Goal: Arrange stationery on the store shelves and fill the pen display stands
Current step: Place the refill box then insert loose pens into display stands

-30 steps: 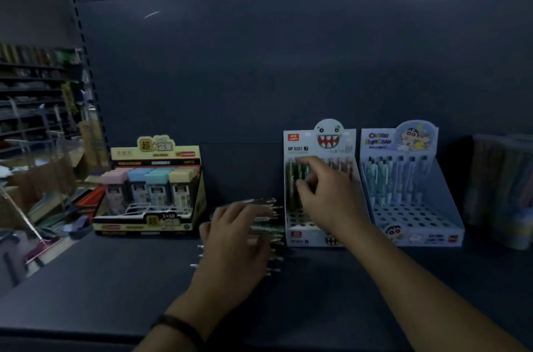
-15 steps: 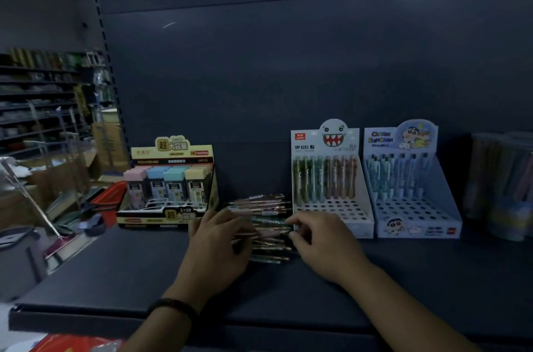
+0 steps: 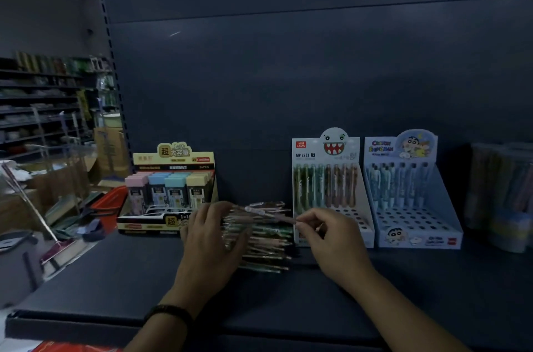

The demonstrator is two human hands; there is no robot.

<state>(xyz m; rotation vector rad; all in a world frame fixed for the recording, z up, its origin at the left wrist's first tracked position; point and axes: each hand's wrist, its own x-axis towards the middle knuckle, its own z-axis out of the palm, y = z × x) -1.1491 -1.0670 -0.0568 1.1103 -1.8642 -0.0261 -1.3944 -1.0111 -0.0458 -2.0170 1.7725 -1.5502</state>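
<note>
Bottom edge of frame: front lip of the dark blue shelf point(image 3: 86, 323). Black wristband point(image 3: 168, 312) on the left wrist, lower centre.

Centre of frame, left hand point(image 3: 213, 239): palm down, fingers straight and spread, resting flat on the left part of the pile of pens point(image 3: 268, 247). Grasping nothing.

Pile of pens: lying crosswise on the shelf, several layers deep, between the refill box and the white display stand.

Right of the pile, right hand point(image 3: 331, 239): thumb and forefinger pinching the right end of a single pen point(image 3: 265, 213), remaining fingers curled. Pen nearly level across the top of the pile, left end up against the left fingertips; contact there unclear.

Behind the right hand: white display stand point(image 3: 308, 149) with a toothy monster header. One back row of upright pens, green through brown, with rows of holes showing in front.

Just to its right: blue display stand point(image 3: 444, 207) with a cartoon header, back row of pale upright pens.

Left of centre: refill box point(image 3: 173, 158), yellow header, holding cases capped pink, blue, teal and yellow.

Right edge: clear tubs point(image 3: 501, 196), blurred, contents not readable.

Far left: red basket point(image 3: 112, 198), then aisle shelving point(image 3: 37, 97), dim and blurred.
</note>
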